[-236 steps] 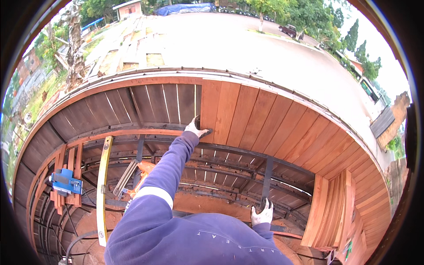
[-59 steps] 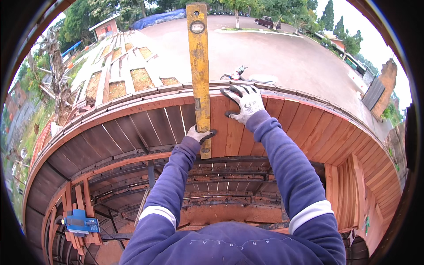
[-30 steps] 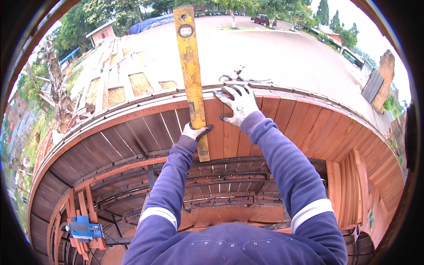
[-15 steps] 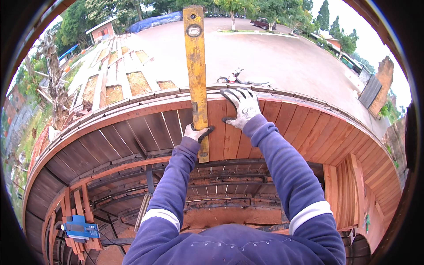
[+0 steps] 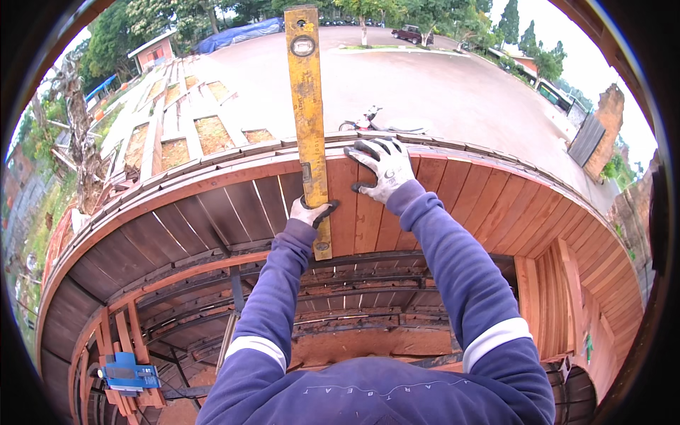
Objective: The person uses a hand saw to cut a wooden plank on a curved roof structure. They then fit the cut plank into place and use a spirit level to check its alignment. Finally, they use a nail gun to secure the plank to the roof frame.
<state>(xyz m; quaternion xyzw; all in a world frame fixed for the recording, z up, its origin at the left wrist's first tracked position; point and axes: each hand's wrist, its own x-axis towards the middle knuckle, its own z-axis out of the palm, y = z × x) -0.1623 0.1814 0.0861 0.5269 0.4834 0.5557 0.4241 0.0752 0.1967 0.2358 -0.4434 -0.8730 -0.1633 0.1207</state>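
A long, worn yellow spirit level [image 5: 306,106] stands upright before me, its lower part against the boards and its upper part rising past the roof edge. My left hand [image 5: 310,211], in a white and dark glove, is wrapped round the level near its lower end. To the right, my right hand [image 5: 386,168], gloved alike, rests with spread fingers over the top edge of the reddish wooden boards [image 5: 453,188]. The level lies where these boards meet the dark older boards [image 5: 212,212].
A blue power tool [image 5: 129,372] sits on stacked timber strips at lower left. Curved dark metal ribs [image 5: 368,290] run below the boards. Bundled wooden planks [image 5: 549,301] stand at right. Beyond the edge are a motorbike [image 5: 372,120] and pale paving [image 5: 425,85].
The whole view has shifted slightly, with the level appearing a little farther left. Both hands keep their places, the left on the level and the right on the board edge.
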